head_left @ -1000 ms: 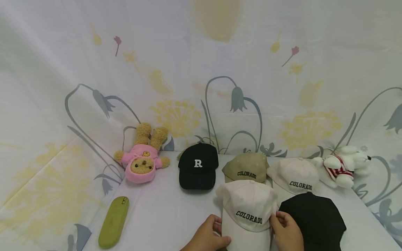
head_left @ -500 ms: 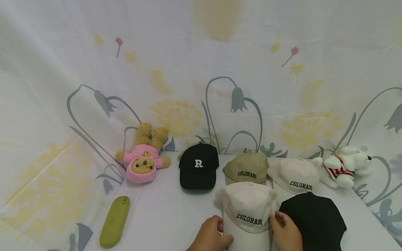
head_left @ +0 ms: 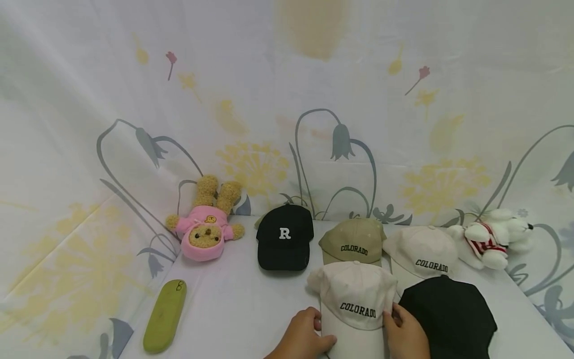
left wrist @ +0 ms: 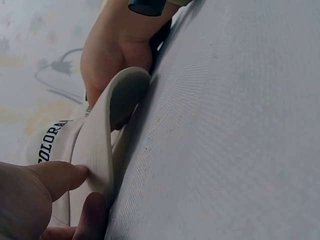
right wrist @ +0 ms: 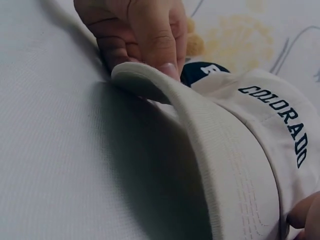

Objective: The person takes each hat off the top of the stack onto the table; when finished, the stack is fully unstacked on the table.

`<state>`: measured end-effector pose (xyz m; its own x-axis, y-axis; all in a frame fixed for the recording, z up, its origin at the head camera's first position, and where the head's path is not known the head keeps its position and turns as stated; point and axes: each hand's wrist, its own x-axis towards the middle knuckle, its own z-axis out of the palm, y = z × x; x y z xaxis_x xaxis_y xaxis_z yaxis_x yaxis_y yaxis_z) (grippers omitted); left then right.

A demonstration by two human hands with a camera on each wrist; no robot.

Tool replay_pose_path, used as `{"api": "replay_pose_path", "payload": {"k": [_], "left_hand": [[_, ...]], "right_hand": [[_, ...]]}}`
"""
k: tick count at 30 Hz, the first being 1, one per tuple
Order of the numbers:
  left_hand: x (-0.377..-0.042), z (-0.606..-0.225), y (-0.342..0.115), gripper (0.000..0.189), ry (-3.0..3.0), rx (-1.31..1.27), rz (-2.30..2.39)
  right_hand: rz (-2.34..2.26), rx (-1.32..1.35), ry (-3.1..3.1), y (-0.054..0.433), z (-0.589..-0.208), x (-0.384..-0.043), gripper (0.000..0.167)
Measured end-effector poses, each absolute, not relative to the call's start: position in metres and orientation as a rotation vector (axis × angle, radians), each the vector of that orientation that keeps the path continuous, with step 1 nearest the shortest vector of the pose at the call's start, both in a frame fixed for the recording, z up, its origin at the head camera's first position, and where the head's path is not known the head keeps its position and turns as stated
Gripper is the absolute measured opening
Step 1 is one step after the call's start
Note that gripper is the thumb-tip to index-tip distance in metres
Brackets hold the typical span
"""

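Observation:
A cream baseball cap (head_left: 358,286) lettered COLORADO sits at the front of the table, its brim toward me. My left hand (head_left: 306,333) pinches the left edge of the brim, thumb on top. On the other side my right hand (head_left: 407,333) pinches the cap where crown and brim meet. The right wrist view shows the brim (right wrist: 235,170) curving over the cloth, with shadow beneath it. Part of the brim's front runs out of the head view. Close to my right hand lies a plain black cap (head_left: 448,319).
Behind stand a khaki COLORADO cap (head_left: 354,238), another cream cap (head_left: 423,252) and a black R cap (head_left: 285,237). A pink-clad plush bear (head_left: 206,234) lies back left, a white plush toy (head_left: 493,242) back right. A green oblong case (head_left: 165,316) lies front left.
The cream cap has shifted slightly toward me, and my hands have come a little closer together on it. The other caps and toys stay put.

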<state>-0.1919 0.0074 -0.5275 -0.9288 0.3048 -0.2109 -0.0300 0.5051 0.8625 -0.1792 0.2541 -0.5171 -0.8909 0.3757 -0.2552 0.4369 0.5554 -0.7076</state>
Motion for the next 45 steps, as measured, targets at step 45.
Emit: {"api": "replay_pose_path", "payload": {"k": [45], "left_hand": [[-0.197, -0.524, -0.004, 0.042, 2.406, 0.334, 1.379]], "right_hand": [[-1.524, 0.848, 2.84, 0.231, -0.496, -0.171, 0.052]]}}
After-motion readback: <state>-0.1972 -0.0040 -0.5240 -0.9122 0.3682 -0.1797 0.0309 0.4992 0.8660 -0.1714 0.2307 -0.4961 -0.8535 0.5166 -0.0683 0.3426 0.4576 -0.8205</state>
